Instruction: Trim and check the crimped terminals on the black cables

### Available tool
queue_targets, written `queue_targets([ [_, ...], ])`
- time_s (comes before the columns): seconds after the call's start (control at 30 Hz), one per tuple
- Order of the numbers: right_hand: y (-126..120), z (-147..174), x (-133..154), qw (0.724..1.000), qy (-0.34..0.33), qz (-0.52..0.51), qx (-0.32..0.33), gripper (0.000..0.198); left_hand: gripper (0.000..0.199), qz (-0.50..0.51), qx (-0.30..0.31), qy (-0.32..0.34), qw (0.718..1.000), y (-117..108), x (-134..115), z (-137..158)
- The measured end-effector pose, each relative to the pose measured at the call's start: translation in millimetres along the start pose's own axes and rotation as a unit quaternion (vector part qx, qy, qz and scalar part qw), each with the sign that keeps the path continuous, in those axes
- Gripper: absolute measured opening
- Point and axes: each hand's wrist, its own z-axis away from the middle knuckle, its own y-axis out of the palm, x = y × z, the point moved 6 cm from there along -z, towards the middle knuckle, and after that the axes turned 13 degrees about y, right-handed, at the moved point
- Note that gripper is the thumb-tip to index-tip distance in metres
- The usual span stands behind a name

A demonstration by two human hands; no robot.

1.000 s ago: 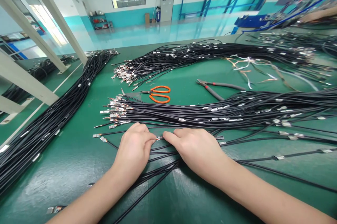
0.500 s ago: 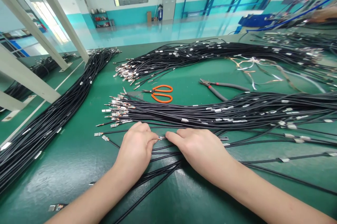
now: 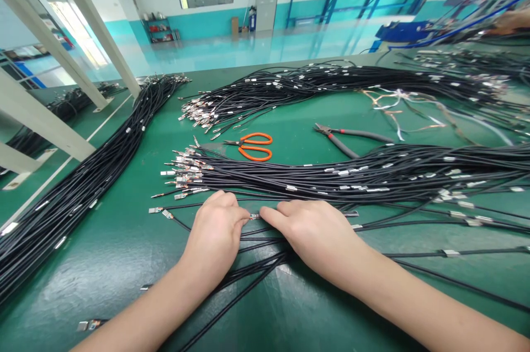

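Note:
My left hand (image 3: 216, 228) is closed in a pinch at the metal-ended tip of a black cable (image 3: 254, 217). On the right of that tip, my right hand (image 3: 317, 230) is closed on the same cable, with its thumb and index finger pointing toward my left fingertips. Only a short piece with metal and coloured wires shows between the hands. Several loose black cables (image 3: 260, 273) pass beneath both hands. Just beyond lies a thick bundle of black cables (image 3: 265, 175), with bare connector ends on the left and white labels along its length.
Orange-handled scissors (image 3: 255, 147) and grey-handled cutting pliers (image 3: 345, 137) lie behind the near bundle. Another cable bundle (image 3: 314, 79) lies farther back, and one (image 3: 120, 156) runs along the left by white posts (image 3: 93, 21). Another person's hand (image 3: 513, 22) shows at far right.
Both hands stay almost in place, pinching the cable. The labelled cables to the right have shifted slightly, and the short piece between my fingers has turned a little.

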Motion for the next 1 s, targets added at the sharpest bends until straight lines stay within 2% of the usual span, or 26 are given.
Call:
queue_targets([
  [0.2,-3.0,-1.6,2.2,0.999,-0.034,0.014,0.016,0.018,0.022,-0.026,0.0,0.009,1.0,0.9,-0.1,0.8],
  [1.0,-2.8,-0.1,4.2,0.999,-0.038,0.019,0.024,0.021,0.023,-0.027,0.002,-0.015,1.0,1.6,2.2,2.5],
])
